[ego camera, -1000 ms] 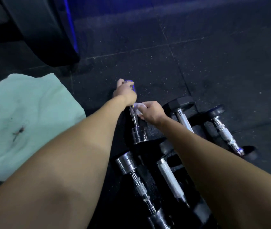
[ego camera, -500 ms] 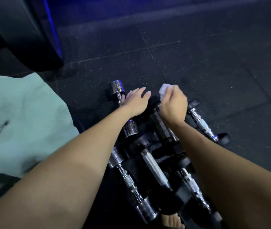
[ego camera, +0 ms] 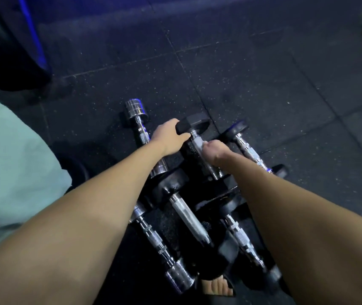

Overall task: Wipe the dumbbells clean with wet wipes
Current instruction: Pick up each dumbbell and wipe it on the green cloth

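Dark speckled rubber gym floor (ego camera: 252, 89) here, with a pale green towel (ego camera: 10, 164) spread off to your left.

Only the head view to go on. The dumbbells are bunched on the floor right in front of you. Your left hand (ego camera: 168, 137) has its grip curled over the black hex head of the dumbbell (ego camera: 194, 126) you're working on, holding it steady. Your right hand (ego camera: 214, 151) has its grip closed round the wet wipe (ego camera: 197, 143), pressed onto that handle just below the head.

Progress-wise, I'd say you're mid-job. The chrome dumbbell (ego camera: 136, 111) to the left, the knurled one (ego camera: 249, 150) on the right and the ones nearer you (ego camera: 188, 214) show nothing either way, so can't tell which are done.
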